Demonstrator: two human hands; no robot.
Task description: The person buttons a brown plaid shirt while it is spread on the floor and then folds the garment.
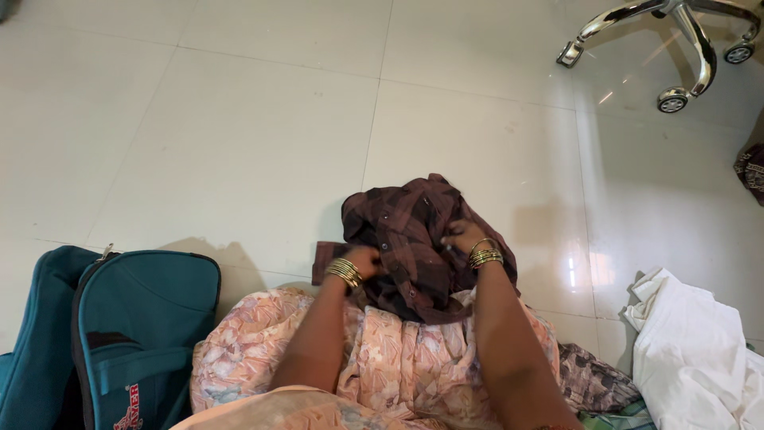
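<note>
We hold a dark plaid shirt (414, 247) bunched over our lap, above the tiled floor (239, 119). Our left hand (368, 261) and right hand (461, 236) both grip its cloth, close together. A teal bag (135, 326) stands at left, white cloth (692, 350) lies at right.

You have two hands in view, left hand (368, 260) and right hand (461, 236), each wrist stacked with gold bangles. One dark checked shirt (414, 239). One teal bag (135, 334). One white cloth (692, 350). One chair base (676, 40), three casters showing.
</note>
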